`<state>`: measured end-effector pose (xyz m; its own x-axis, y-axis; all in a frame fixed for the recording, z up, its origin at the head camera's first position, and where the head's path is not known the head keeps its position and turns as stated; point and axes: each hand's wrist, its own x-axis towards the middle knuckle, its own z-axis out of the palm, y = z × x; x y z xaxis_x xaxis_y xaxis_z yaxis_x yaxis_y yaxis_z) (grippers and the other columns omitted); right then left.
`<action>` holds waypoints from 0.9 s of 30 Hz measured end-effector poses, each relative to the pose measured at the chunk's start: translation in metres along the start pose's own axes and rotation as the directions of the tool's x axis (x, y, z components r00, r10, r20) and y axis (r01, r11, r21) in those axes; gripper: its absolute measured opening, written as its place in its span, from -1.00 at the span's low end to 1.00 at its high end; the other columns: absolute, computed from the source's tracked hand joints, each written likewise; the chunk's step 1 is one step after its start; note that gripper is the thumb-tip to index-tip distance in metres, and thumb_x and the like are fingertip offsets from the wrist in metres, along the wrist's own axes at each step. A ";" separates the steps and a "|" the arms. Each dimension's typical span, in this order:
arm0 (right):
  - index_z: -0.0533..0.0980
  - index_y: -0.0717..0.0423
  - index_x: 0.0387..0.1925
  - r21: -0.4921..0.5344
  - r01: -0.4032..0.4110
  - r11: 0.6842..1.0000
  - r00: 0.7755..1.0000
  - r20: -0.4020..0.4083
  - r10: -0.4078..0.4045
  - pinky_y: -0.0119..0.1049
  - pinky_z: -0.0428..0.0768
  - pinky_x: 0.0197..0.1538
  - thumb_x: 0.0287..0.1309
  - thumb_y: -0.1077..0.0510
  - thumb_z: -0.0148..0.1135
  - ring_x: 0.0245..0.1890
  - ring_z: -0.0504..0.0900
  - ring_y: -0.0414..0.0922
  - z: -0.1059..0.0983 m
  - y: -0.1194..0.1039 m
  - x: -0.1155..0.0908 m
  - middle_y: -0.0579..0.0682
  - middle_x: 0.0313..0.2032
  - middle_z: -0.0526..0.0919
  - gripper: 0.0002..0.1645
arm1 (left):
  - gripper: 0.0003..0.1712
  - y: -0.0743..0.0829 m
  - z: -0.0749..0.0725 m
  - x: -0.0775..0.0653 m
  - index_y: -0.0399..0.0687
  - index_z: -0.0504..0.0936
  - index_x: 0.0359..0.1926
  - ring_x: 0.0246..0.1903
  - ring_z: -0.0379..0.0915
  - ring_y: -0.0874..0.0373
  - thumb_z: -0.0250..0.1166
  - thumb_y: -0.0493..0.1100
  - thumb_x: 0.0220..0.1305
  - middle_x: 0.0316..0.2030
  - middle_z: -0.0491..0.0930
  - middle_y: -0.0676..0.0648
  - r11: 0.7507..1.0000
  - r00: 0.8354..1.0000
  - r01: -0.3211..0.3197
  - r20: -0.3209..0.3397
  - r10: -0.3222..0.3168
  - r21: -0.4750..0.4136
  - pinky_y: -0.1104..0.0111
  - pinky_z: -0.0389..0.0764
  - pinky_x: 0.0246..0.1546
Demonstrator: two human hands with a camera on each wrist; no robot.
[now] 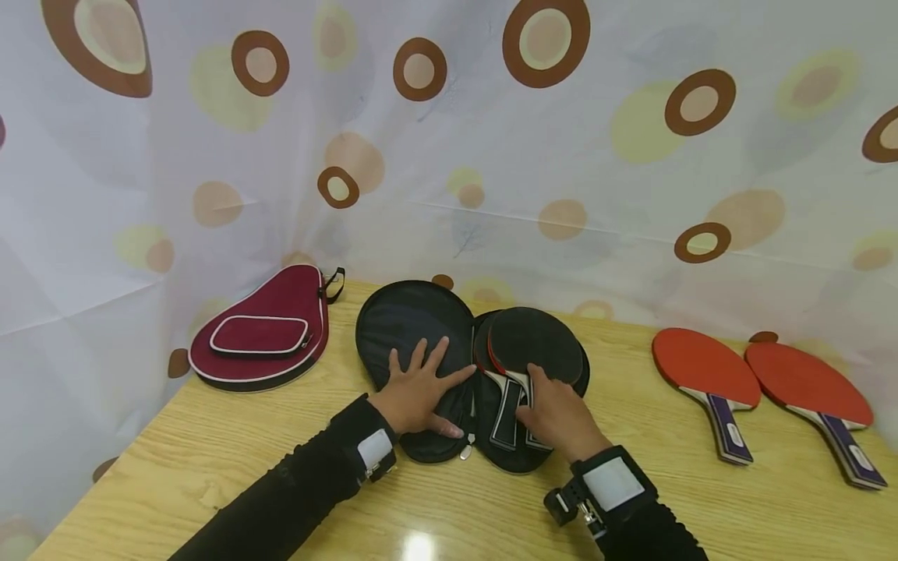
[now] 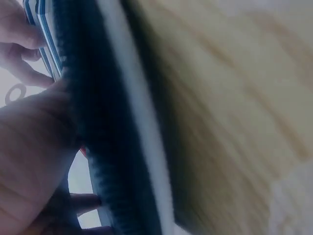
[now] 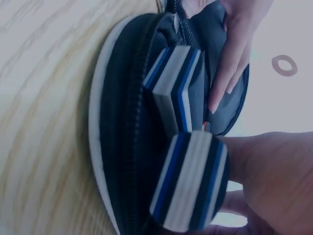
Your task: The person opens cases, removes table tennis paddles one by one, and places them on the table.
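Observation:
A black paddle case (image 1: 410,319) lies unzipped and spread out in the middle of the table. My left hand (image 1: 414,393) rests with spread fingers on the case's left half. Two black-faced table tennis paddles (image 1: 536,339) lie overlapping in the right half, handles toward me. With thumb and fingers, my right hand (image 1: 561,413) holds the handle of the upper, right-hand paddle. In the right wrist view, the striped ends of both paddle handles (image 3: 190,181) show side by side above the case's zipper edge (image 3: 134,112).
A maroon paddle case (image 1: 259,331) with a front pocket lies at the back left. On the right are two red-faced paddles (image 1: 705,362) with purple handles, side by side. A patterned curtain (image 1: 449,140) hangs behind the wooden table (image 1: 281,436).

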<state>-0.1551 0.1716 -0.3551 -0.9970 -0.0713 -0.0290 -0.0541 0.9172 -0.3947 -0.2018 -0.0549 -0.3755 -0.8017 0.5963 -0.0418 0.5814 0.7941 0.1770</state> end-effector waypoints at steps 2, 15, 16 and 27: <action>0.24 0.45 0.39 0.015 -0.006 1.000 1.000 -0.004 0.006 -0.20 0.45 -0.51 0.21 0.23 0.31 -0.60 0.53 -0.05 0.001 0.001 0.000 0.11 -0.56 0.60 -0.20 | 0.09 0.002 0.001 0.001 0.29 0.20 0.56 0.51 -0.21 -0.40 0.44 0.34 0.04 0.57 -0.13 -0.29 1.000 1.000 -0.002 0.009 0.002 -0.004 -0.47 0.00 0.27; 0.27 0.37 0.40 0.070 -0.047 0.996 0.996 -0.066 0.052 -0.35 0.25 -0.65 0.22 0.34 0.24 -0.81 0.28 -0.20 0.000 0.013 0.007 -0.07 -0.78 0.36 -0.27 | 0.06 0.018 0.008 0.009 0.32 0.15 0.57 0.50 -0.35 -0.47 0.39 0.37 0.13 0.58 -0.27 -0.29 0.987 0.995 0.074 0.082 -0.062 -0.143 -0.50 0.17 0.15; 0.27 0.37 0.40 0.066 -0.043 0.997 0.996 -0.075 0.047 -0.34 0.25 -0.65 0.22 0.34 0.24 -0.81 0.29 -0.20 0.001 0.013 0.007 -0.06 -0.77 0.37 -0.28 | 0.06 0.019 0.007 0.010 0.32 0.15 0.57 0.50 -0.35 -0.46 0.39 0.37 0.13 0.59 -0.26 -0.28 0.987 0.994 0.078 0.082 -0.067 -0.141 -0.50 0.17 0.15; 0.36 0.31 0.36 0.000 0.021 1.000 0.984 -0.179 -0.021 -0.33 0.20 -0.67 0.28 0.22 0.25 -0.83 0.25 -0.19 0.007 0.020 0.009 -0.08 -0.80 0.30 -0.35 | 0.05 0.023 -0.001 0.007 0.30 0.20 0.56 0.51 -0.34 -0.43 0.43 0.33 0.10 0.59 -0.23 -0.27 0.982 0.990 0.114 0.104 -0.099 -0.147 -0.47 0.21 0.17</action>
<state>-0.1649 0.1869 -0.3697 -0.9893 -0.0188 0.1444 -0.0751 0.9154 -0.3955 -0.1936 -0.0325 -0.3707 -0.8367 0.5234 -0.1613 0.4592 0.8310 0.3140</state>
